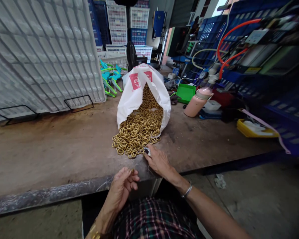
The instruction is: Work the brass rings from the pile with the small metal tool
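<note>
Head view: many rings (pixel 139 129) spilling from the bag (pixel 129 101) seemingly remain, right hand (pixel 160 162) gripping a small object (pixel 147 151) (kind unclear), left hand (pixel 124 181) curled, hold uncertain.

Brown workbench (pixel 77 149), grey floor (pixel 264 196), stacked white crates (pixel 117 17)

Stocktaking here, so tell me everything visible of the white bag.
The bag is white with red print and looks like plastic. It slumps on the table, creased, its wide mouth open toward the camera. Brass-coloured rings fill the opening and spill onto the table. The right hand is near its mouth, apparently not touching it.
</note>
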`<state>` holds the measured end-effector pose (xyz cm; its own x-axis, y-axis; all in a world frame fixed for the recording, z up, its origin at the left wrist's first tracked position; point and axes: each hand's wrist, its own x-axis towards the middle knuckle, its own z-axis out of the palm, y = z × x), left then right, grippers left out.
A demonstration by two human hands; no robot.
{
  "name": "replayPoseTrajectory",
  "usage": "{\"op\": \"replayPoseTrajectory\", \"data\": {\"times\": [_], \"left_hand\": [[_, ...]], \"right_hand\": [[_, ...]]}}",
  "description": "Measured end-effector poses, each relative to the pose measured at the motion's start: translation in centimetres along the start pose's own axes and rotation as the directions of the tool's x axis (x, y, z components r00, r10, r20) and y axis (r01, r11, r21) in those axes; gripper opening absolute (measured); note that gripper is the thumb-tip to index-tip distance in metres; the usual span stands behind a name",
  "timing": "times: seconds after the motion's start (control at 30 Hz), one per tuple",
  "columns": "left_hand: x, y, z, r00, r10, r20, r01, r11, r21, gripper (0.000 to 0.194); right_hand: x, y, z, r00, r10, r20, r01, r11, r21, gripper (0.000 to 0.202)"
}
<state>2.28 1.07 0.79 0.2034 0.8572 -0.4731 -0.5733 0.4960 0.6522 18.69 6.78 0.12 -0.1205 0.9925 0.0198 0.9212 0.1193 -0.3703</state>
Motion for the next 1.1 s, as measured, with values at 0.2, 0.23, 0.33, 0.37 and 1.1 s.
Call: {"op": "replayPoseTrajectory", "data": {"times": [0.2,0.23,0.33,0.37,1.1], "left_hand": [[0.3,0.5,-0.3,0.997,-0.067,0.037,0.073,0.982,-0.173,0.023],[0.4,0.5,-0.4,0.996,-0.081,0.026,0.084,0.977,-0.196,0.021],[0.6,0.5,-0.3,0.997,-0.082,-0.01,0.079,0.979,-0.187,0.023],[0.6,0.4,-0.2,0.998,-0.065,-0.016,0.062,0.986,-0.155,0.024],[0.7,0.3,0.1,0.956,0.293,0.008,-0.251,0.805,0.538,0.026]], "right_hand": [[0.0,0.1,0.3,0.999,0.004,0.053,-0.002,0.999,-0.043,0.029],[0.0,0.2,0.3,0.999,0.0,0.047,0.001,1.0,-0.007,0.027],[0.0,0.0,0.3,0.999,-0.011,0.043,0.002,0.979,0.203,0.018],[0.0,-0.3,0.3,0.999,-0.012,0.049,-0.004,0.951,0.308,0.016],[-0.8,-3.8,0.5,0.99,-0.126,0.066,0.042,0.705,0.708,0.016]]}}
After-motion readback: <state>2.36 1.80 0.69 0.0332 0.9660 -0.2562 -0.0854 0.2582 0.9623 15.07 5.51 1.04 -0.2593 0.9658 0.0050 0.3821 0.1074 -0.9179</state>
